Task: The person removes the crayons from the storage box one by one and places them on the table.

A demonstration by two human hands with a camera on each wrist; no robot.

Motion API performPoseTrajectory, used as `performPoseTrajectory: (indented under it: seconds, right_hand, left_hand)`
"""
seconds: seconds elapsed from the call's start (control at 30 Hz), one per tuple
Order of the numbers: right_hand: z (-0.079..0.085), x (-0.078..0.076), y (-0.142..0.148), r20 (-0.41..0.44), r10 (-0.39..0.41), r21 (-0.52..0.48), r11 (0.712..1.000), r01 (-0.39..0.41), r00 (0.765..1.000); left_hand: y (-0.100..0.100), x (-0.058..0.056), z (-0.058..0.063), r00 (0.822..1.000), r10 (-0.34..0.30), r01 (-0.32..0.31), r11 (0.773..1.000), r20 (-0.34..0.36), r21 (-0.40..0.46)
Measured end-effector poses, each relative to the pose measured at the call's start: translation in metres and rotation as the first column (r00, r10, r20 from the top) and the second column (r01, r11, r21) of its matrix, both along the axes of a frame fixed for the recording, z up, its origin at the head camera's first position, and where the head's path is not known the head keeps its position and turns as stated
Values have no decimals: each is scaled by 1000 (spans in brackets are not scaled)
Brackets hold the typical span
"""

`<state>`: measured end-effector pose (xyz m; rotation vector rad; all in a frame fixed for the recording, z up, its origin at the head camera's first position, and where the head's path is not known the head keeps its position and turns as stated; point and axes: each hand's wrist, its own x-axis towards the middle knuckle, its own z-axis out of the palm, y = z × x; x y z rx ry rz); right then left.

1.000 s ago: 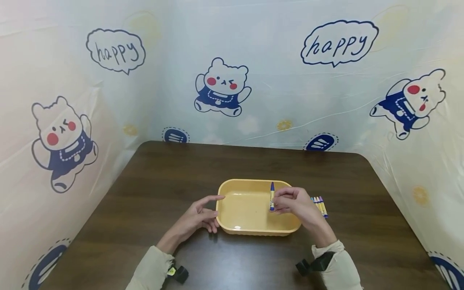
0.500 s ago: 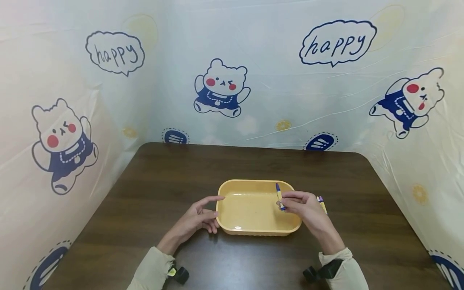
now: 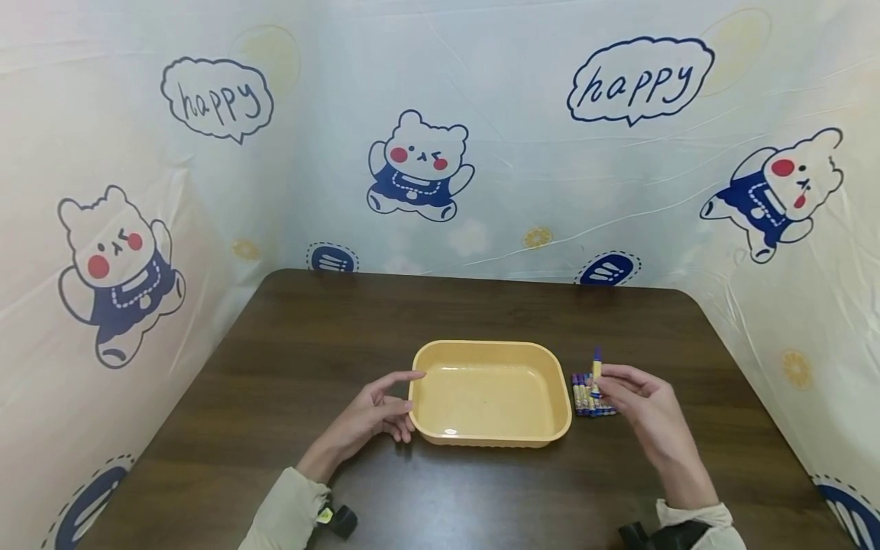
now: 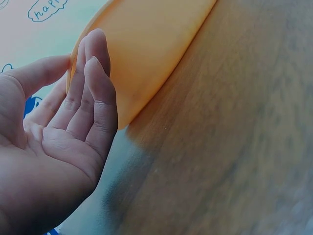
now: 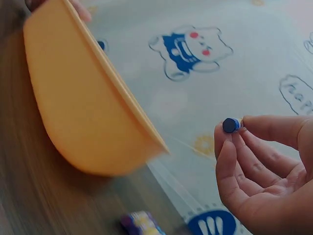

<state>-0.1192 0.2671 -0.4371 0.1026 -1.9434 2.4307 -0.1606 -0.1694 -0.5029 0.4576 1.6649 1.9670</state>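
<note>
A yellow plastic tray (image 3: 491,441) stands on the dark wooden table with nothing inside it. At its left end my left hand (image 3: 364,420) holds the rim, one finger reaching over the edge; other fingers lie along the outer wall (image 4: 137,63) in the left wrist view. Right of the tray, my right hand (image 3: 653,405) pinches a yellow-and-blue crayon (image 3: 596,367) between thumb and fingertips, its blue tip up. Its dark blue flat end (image 5: 230,126) faces the right wrist camera. A row of crayons (image 3: 581,401) lies just beyond, partly hidden by this hand.
The table (image 3: 330,336) reaches back to a pale printed curtain (image 3: 522,168) with cartoon bears, which also hangs along both sides. A black wrist camera (image 3: 340,522) sits at my left sleeve, and another at the right one.
My right hand has carried the crayon rightward from over the tray to above the crayon row. More of the row now shows. The left hand and the tray have stayed put.
</note>
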Motion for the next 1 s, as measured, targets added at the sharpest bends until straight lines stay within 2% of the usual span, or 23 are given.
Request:
performPoseTrajectory:
  seconds: [0.2,0.3,0.4,0.53,0.67,0.73,0.87,0.93,0.97,1.0]
  right_hand:
    - [-2,4,23,45,-119,50,992,117,992]
    - [-7,3,33,83,-184,127,977,173,979]
    - [-12,-1,42,127,-249,255,944,211,960]
    - [-22,-7,52,158,-290,479,859,184,944]
    - [-35,-16,57,147,-300,639,757,141,943]
    - [-41,-20,58,133,-308,707,696,128,942]
    - [-47,-26,55,70,-320,826,550,125,945]
    - [-47,-26,53,59,-320,850,512,120,946]
    - [-47,-26,52,65,-325,855,505,115,943]
    - [-47,-25,51,81,-326,854,510,103,942]
  left_hand:
    - [-2,0,-1,1000,-2,2,1000,-1,14]
    - [-2,0,-1,1000,0,0,1000,3,16]
    - [-2,0,0,1000,4,-4,1000,3,15]
    - [-1,0,0,1000,7,-7,1000,-2,19]
    - [-1,-1,-1,1000,7,-7,1000,-10,16]
    - [-1,-2,-2,1000,7,-7,1000,-11,13]
    - [-1,-2,-2,1000,13,-13,1000,-15,8]
    - [-1,-2,-3,1000,12,-11,1000,-13,6]
    - [-1,-2,-3,1000,10,-10,1000,-11,4]
    - [-1,-2,-4,1000,7,-7,1000,-11,3]
